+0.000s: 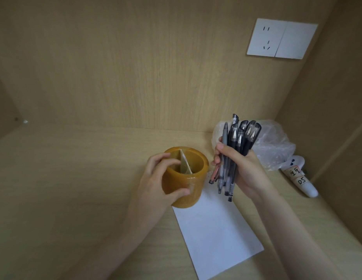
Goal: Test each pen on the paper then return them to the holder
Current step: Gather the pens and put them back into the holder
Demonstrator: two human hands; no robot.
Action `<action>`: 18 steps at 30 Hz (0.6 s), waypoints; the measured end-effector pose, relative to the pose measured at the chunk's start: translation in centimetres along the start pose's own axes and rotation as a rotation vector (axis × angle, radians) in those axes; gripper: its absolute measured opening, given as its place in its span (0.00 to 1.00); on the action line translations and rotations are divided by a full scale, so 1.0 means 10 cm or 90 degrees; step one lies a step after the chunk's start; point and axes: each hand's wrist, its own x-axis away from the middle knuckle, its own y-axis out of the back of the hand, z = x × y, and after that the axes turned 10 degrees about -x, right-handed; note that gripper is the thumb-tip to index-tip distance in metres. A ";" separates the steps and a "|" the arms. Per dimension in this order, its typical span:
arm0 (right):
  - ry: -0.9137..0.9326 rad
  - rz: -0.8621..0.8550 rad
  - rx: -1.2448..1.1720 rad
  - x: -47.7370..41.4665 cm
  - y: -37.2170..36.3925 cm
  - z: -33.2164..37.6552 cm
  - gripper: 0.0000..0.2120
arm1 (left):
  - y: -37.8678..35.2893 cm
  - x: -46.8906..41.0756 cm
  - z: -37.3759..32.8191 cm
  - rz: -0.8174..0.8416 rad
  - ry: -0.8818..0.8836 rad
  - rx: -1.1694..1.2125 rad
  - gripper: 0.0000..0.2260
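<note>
My right hand (243,170) grips a bundle of several capped pens (235,144), mostly black and clear, held upright above the white sheet of paper (216,235). The amber round pen holder (193,178) stands on the sheet's far left corner. It holds no pens, and a divider shows inside. My left hand (156,178) curls round the holder's left side, thumb on its front wall and fingers over the rim.
A crumpled clear plastic bag (273,146) lies in the back right corner. A white tube with handwritten labels (299,178) lies beside it along the right wall. A white wall socket (281,38) sits on the wooden back panel. Wooden walls close in the desk.
</note>
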 end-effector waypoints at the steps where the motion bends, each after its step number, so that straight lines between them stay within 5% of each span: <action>1: -0.005 0.003 -0.015 0.00 -0.03 0.02 0.04 | 0.02 0.00 -0.02 0.008 0.007 0.004 0.28; 6: 0.013 0.019 -0.019 -0.05 -0.21 0.16 0.06 | 0.15 -0.16 -0.24 0.027 0.004 0.100 0.28; 9: 0.027 0.033 -0.016 -0.12 -0.39 0.24 0.07 | 0.22 -0.32 -0.48 0.131 0.045 0.297 0.31; 12: 0.030 0.064 0.070 -0.16 -0.55 0.30 0.12 | 0.29 -0.50 -0.61 0.287 0.053 0.351 0.21; 18: -0.015 0.056 0.162 -0.26 -0.62 0.30 0.08 | 0.38 -0.66 -0.56 0.389 0.065 0.424 0.12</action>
